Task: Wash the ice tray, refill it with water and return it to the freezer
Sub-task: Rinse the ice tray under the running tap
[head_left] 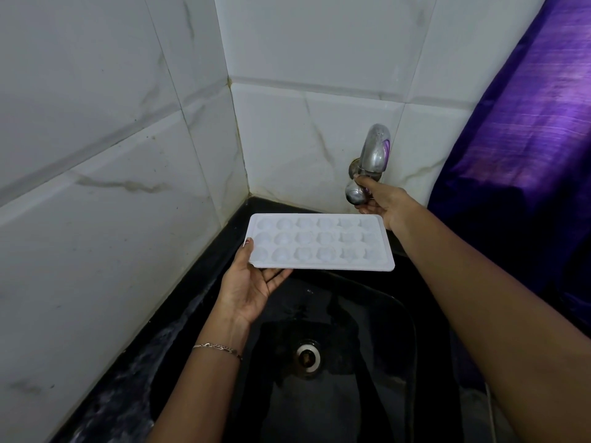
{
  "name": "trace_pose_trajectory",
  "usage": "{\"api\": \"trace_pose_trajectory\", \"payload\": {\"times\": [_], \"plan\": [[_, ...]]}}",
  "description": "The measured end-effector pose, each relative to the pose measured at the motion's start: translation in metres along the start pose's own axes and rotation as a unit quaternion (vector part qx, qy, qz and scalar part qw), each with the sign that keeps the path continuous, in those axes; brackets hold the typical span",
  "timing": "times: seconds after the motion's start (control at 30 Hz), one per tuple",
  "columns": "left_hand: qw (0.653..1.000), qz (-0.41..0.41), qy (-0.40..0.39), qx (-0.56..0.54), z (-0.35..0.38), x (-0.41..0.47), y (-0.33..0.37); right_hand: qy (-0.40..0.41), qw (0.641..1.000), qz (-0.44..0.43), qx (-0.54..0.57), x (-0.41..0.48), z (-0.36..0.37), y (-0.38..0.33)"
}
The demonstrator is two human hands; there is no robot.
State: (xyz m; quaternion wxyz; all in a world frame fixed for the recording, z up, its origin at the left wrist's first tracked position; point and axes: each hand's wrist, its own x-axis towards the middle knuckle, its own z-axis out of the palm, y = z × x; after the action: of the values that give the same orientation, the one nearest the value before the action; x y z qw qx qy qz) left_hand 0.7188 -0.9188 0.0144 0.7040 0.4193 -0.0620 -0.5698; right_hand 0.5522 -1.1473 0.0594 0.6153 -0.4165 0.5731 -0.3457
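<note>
A white ice tray (319,241) with several moulded cells is held level above a black sink (399,314). My left hand (252,282) grips its near left corner, thumb on top and fingers underneath. My right hand (380,199) reaches past the tray's far right corner and grips the round knob of the steel wall tap (374,151). No water stream is visible from the tap. The cells' contents cannot be made out.
The sink has a metal drain (307,358) in its wet bottom. White marble-look tiles (112,155) close the corner at left and behind. A purple curtain (527,139) hangs at the right. A black counter edge (134,362) runs along the left wall.
</note>
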Motion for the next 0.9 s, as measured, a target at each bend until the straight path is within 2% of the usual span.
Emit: {"api": "trace_pose_trajectory", "payload": {"times": [0.47, 0.9], "plan": [[1.0, -0.002, -0.002, 0.005, 0.003, 0.001, -0.0022, 0.028, 0.999, -0.016, -0.037, -0.0024, 0.0012, -0.0055], [1.0, -0.007, -0.005, 0.004, 0.0023, 0.0022, -0.005, 0.018, 0.999, -0.004, -0.027, -0.0021, -0.0013, -0.0046]]}}
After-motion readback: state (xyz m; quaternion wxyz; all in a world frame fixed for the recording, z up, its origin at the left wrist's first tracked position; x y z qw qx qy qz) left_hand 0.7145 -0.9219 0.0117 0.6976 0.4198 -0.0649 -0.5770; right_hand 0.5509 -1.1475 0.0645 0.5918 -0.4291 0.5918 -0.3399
